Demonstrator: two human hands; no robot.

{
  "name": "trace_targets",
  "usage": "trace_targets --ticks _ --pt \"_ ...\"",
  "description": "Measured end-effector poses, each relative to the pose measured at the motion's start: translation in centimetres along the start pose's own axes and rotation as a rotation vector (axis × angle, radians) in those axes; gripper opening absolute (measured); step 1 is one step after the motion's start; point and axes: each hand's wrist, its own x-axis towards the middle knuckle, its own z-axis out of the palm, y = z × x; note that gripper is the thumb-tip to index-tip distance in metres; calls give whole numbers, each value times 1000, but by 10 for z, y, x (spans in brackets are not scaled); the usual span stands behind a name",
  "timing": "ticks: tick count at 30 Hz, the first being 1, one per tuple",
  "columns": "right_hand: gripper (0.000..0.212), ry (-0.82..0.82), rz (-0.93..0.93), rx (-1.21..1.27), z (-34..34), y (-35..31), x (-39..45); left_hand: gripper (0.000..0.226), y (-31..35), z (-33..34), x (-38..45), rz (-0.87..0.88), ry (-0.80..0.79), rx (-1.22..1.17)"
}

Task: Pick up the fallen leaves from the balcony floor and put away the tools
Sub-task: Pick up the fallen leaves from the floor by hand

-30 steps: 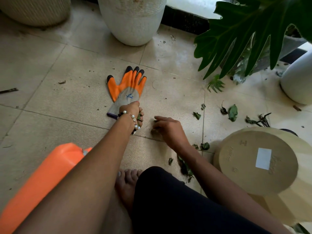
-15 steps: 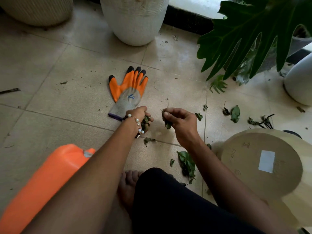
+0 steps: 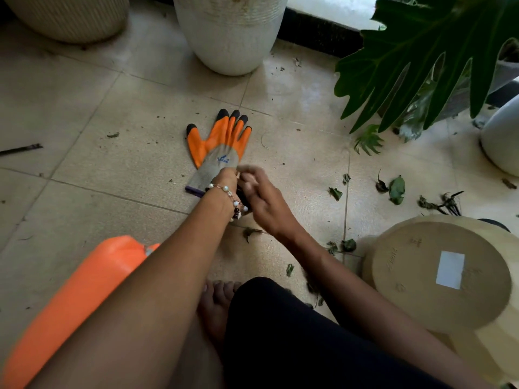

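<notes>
Left grip [image 3: 226, 179] curled, contents hidden; blurred right grip [image 3: 259, 192] touches it; leaf [image 3: 250, 232] below.

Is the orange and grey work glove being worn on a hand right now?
No, the orange and grey work glove lies flat on the tiled floor, empty.

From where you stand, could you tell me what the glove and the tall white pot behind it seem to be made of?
The glove looks like grey knit fabric with a matte orange rubbery coating and black fingertips. The tall white pot appears to be ceramic or stone-like, with a matte, finely ribbed surface and brownish stains near the top; which one is unclear.
</notes>
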Motion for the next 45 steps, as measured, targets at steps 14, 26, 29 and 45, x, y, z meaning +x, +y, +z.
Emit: trace_targets --ticks 14,26,29,45 --pt "11 -138 25 -596 -10 50 -35 31 4 -5 -98 88 9 233" --pt "13 143 579 -597 -137 82 15 35 -25 24 -99 72 -38 344" --pt "4 185 480 -657 -128 85 5 36 -25 27 -98 75 -24 353" --pt "34 388 698 1171 -46 16 16 35 0 15 -99 181 12 39"
